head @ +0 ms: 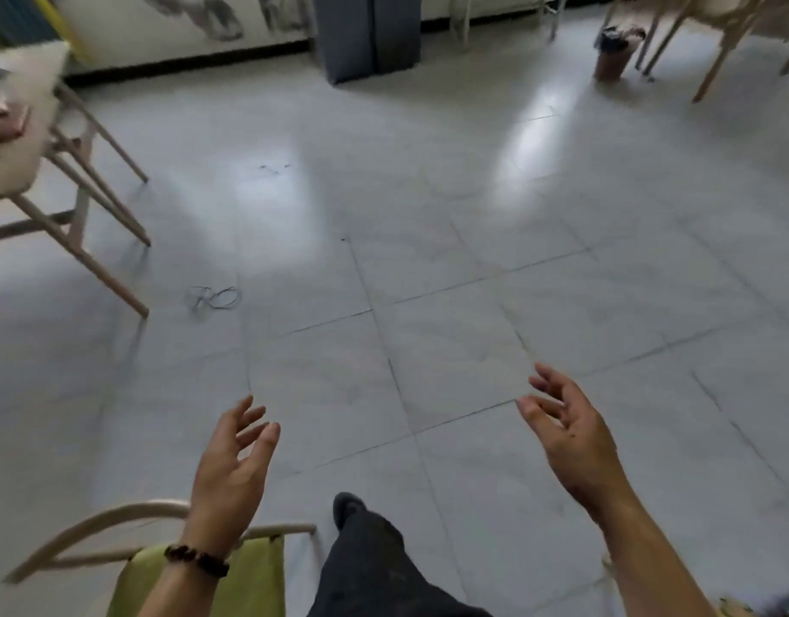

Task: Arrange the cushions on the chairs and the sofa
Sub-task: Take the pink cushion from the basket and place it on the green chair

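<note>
Seen from a head camera looking down at a pale tiled floor [428, 242]. Nearest, at the bottom edge, a person's two bare forearms reach forward. The left hand [230, 465] is spread open with fingers loosely apart, palm turned inward, holding nothing; a dark beaded bracelet [196, 559] circles its wrist. The right hand [570, 434] is likewise open, fingers slightly curled, palm facing the left one, and empty. The two hands are well apart. Between the arms, a leg in dark trousers [366, 563] steps forward, a dark shoe at its tip.

Under the left forearm is a wooden chair with a curved back rail [116, 516] and a yellow-green cushion [254, 585] on it.

Farther off on the floor, left of centre, lies a small coil of thin wire [216, 298].

At the left edge stands a second wooden chair [85, 216] carrying a cream cushion [23, 104], blurred.

At the far side, a grey upright panel [368, 33] stands by the wall, and at the upper right a small bin [613, 53] sits beside the legs of more pale wooden chairs [717, 42].
</note>
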{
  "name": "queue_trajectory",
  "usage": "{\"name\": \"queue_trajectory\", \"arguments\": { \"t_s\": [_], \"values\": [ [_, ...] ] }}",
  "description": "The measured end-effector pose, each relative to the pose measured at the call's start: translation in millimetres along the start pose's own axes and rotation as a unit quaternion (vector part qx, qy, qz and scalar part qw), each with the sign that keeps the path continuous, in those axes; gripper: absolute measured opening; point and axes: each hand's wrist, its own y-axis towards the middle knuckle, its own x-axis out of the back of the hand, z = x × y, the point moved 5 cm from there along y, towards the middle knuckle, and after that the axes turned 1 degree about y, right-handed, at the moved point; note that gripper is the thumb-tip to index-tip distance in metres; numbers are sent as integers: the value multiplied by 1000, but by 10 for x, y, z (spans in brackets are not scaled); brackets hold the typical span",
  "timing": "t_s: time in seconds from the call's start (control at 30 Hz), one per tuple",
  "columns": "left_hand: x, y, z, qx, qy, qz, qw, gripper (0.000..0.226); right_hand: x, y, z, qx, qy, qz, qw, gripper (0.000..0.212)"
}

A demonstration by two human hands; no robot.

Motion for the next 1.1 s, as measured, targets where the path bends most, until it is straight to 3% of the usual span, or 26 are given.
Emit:
{"name": "queue_trajectory", "arguments": {
  "t_s": [0.2, 0.4, 0.87, 1.1],
  "values": [
    [1138, 759, 557, 78, -77, -121, 987, 49, -1726, 697, 790, 50, -74, 128, 988, 49],
    [2000, 1473, 587, 76, -96, -211, 970, 49, -3104, 1259, 1585, 121, -118, 221, 960, 51],
    [3231, 2972, 1218, 165, -150, -381, 897, 43, -6585, 2488, 2469, 183, -139, 444, 866, 51],
    [4462, 4016, 892, 158, -148, -466, 858, 44, -8581, 2935, 3675, 227, -117, 542, 800, 49]
  ]
}}
